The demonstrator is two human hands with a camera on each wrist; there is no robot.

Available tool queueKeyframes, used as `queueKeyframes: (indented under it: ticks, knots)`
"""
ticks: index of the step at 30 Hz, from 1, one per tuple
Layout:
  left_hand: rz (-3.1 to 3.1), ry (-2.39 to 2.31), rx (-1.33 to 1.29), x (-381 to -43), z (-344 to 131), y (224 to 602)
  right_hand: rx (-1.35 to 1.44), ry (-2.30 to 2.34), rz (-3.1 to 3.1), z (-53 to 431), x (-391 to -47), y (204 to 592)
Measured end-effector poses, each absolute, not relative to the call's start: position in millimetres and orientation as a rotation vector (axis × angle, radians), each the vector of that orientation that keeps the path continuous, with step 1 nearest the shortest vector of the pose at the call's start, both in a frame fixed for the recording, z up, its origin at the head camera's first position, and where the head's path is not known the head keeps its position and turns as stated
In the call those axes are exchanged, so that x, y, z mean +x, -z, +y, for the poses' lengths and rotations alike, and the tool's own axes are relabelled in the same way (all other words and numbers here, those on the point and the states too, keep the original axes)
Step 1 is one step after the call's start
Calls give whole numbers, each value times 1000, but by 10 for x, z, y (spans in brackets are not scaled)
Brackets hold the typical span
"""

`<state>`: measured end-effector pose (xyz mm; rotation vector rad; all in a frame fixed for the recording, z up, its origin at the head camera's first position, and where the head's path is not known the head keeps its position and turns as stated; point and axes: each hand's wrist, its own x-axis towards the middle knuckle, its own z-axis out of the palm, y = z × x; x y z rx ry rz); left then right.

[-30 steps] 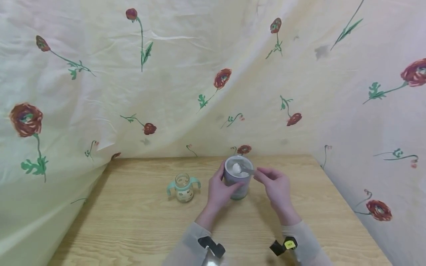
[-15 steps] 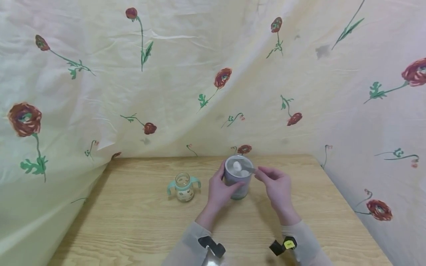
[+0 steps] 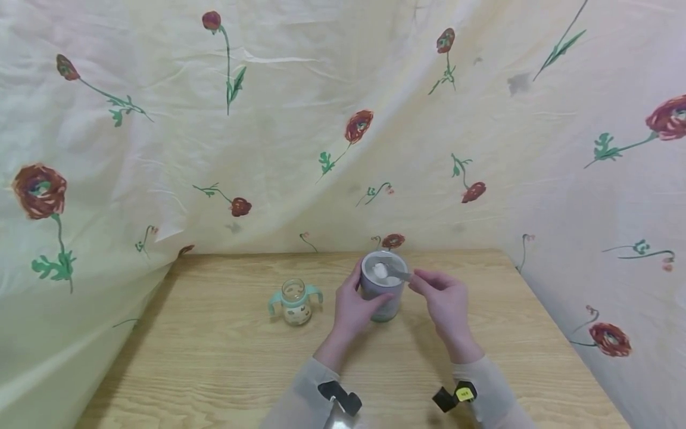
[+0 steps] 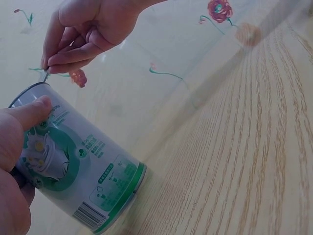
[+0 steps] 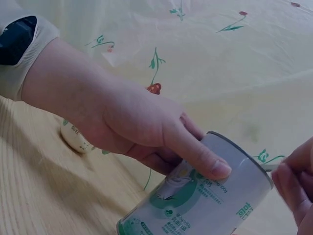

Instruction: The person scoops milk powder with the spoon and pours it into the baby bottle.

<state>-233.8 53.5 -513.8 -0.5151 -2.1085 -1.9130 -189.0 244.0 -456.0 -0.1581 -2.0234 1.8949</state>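
My left hand [image 3: 354, 307] grips a white and green powder can [image 4: 83, 161] around its side, the thumb across the printed label. The can has no lid on and stands near the table's back. My right hand [image 3: 445, 298] pinches the handle of a spoon [image 3: 398, 273] over the can's right rim. White powder [image 3: 380, 270] sits at the spoon's head inside the can's mouth. In the left wrist view the right fingers [image 4: 73, 56] hold the thin handle just above the rim; the spoon's head is hidden there.
A clear baby bottle [image 3: 296, 302] with mint-green handles stands upright and uncapped to the left of the can. The wooden table [image 3: 214, 357] ends at a flower-printed cloth [image 3: 289, 137] hung behind and along both sides.
The spoon's head shifts slightly within the can's mouth, and my right hand moves a little with it. The left hand, can and bottle stay in place.
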Motion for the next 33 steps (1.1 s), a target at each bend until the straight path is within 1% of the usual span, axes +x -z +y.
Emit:
queueKeyframes:
  ticks: [14, 24, 33]
  knots:
    - [-2142, 1894, -512, -2318, 514, 5127, -172, -1931, -2000, 2445, -1905, 4599]
    - [-2179, 1889, -504, -2319, 507, 5118, -224, -2304, -1730, 2454, -1910, 4555]
    - [-2311, 1815, -463, -2233, 410, 5028, -276, -2518, -1575, 2426, -1840, 4445]
